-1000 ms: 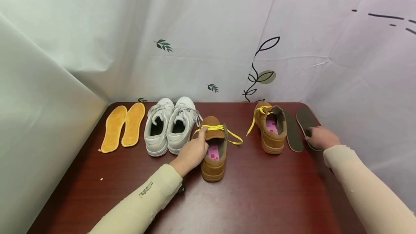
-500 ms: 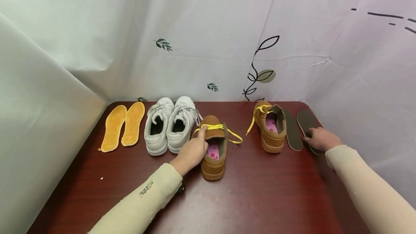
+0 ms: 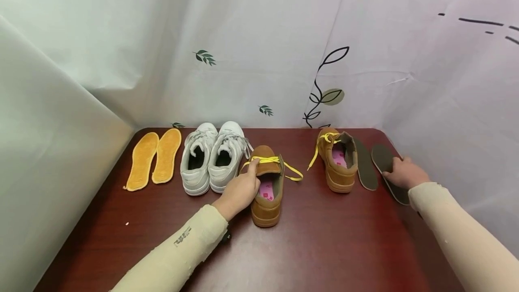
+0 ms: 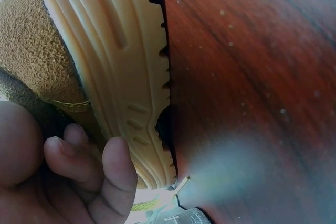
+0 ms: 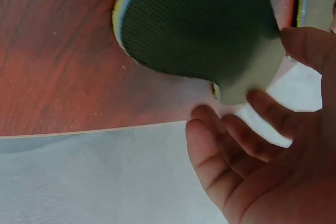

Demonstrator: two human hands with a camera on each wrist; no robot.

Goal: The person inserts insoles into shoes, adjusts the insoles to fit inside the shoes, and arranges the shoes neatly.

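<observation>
A brown suede shoe [image 3: 266, 214] with yellow laces and a pink patterned insole stands at mid-table, heel toward me. My left hand [image 3: 240, 193] holds it by its left side, thumb on the tongue. The left wrist view shows the shoe's tan sole [image 4: 121, 56] beside curled fingers [image 4: 116, 166]. At the table's right edge, my right hand [image 3: 407, 173] pinches a dark insole [image 3: 381, 153] by its edges. In the right wrist view, the insole's ribbed underside [image 5: 199, 24] shows, with thumb and a finger on opposite edges of its narrow part.
The other brown shoe [image 3: 340, 177] stands right of centre, beside a second dark insole [image 3: 366, 168]. Two white sneakers [image 3: 196, 177] stand left of the held shoe. Further left lie two orange insoles [image 3: 142, 159]. White curtains [image 3: 259, 71] rise behind the table [image 3: 324, 247].
My right hand has shifted slightly right, and the insole in it has slid toward me along the table's right edge. The left hand and its shoe have stayed put.
</observation>
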